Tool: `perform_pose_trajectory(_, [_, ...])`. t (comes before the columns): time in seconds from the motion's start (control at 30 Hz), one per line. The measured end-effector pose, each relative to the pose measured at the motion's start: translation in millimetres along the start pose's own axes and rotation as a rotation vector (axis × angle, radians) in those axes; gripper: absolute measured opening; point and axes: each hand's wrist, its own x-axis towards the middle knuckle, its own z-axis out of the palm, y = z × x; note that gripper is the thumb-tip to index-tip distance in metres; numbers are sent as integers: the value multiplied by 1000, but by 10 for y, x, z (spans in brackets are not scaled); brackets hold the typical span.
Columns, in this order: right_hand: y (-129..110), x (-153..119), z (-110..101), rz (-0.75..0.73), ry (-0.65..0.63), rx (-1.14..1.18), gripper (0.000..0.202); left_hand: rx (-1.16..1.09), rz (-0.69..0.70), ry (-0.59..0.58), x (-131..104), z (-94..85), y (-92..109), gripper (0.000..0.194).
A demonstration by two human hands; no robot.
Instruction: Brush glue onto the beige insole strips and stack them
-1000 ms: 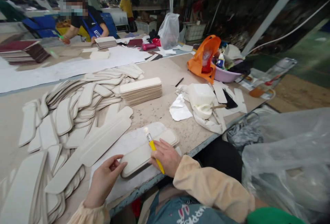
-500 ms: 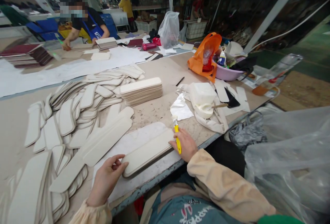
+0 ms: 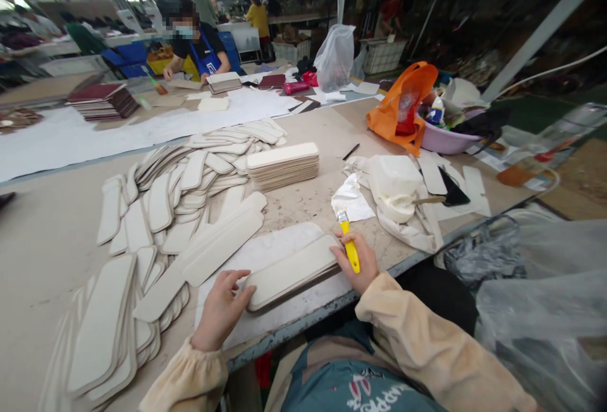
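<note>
In front of me a short stack of long off-white panels [image 3: 294, 270] with rounded ends lies on a white sheet [image 3: 279, 238] near the table edge. My left hand [image 3: 222, 304] closes round the stack's left end, thumb and fingers at its corners. At the other end, my right hand [image 3: 359, 263] is wrapped round a yellow-handled brush [image 3: 349, 244], bristles pointing up and away, while its fingertips touch the panels. Beyond the brush are a crumpled white cloth [image 3: 351, 199] and a white plastic tub [image 3: 396, 178] with pale paste and a stick.
Many loose panels [image 3: 102, 323] spread over the left side, and a neat stack [image 3: 283, 169] stands beyond. An orange bag [image 3: 403, 105] and lilac basin [image 3: 448, 139] sit back right. Across the table a co-worker [image 3: 203, 45] handles pieces. Plastic bags [image 3: 545, 311] hang at right.
The view has swung left, so everything sits further right in it. Both hands stay at the panel stack's ends; the left fingers look a little more spread. The brush remains in my right hand.
</note>
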Motion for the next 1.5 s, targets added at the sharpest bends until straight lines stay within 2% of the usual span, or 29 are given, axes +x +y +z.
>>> perform_pose_trajectory(0.13, [-215, 107, -1, 62, -34, 242, 28, -60, 76, -24, 55, -82, 32, 47])
perform_pose_trajectory(0.3, [-513, 356, 14, 38, -114, 427, 35, -260, 139, -173, 308, -205, 315, 56])
perform_pose_trajectory(0.4, [-682, 512, 8, 2, -136, 477, 37, -405, 188, -316, 428, -217, 504, 45])
perform_pose_trajectory(0.47, [-765, 612, -8, -19, -138, 497, 37, -476, 150, -386, 434, -199, 599, 35])
perform_pose_trajectory(0.6, [-844, 792, -50, -8, -137, 548, 38, -646, -24, -358, 261, -146, 736, 34])
perform_pose_trajectory(0.73, [-866, 884, -62, 80, -137, 629, 42, -831, -106, -332, 5, -62, 845, 34])
perform_pose_trajectory(0.83, [-881, 870, -53, 87, -139, 620, 43, -953, -178, -336, -146, 23, 907, 36])
perform_pose_trajectory(1.1, [-805, 811, -100, 34, -135, 606, 39, -1351, -331, -519, -475, 202, 927, 43])
perform_pose_trajectory(1.2, [-710, 814, -149, 35, -117, 580, 38, -1409, -323, -602, -631, 260, 930, 48])
perform_pose_trajectory(1.33, [-629, 786, -232, 28, -97, 531, 36, -1396, -238, -681, -794, 340, 968, 66])
perform_pose_trajectory(1.5, [-617, 737, -333, 23, -98, 526, 35, -1419, -207, -696, -884, 435, 1018, 60])
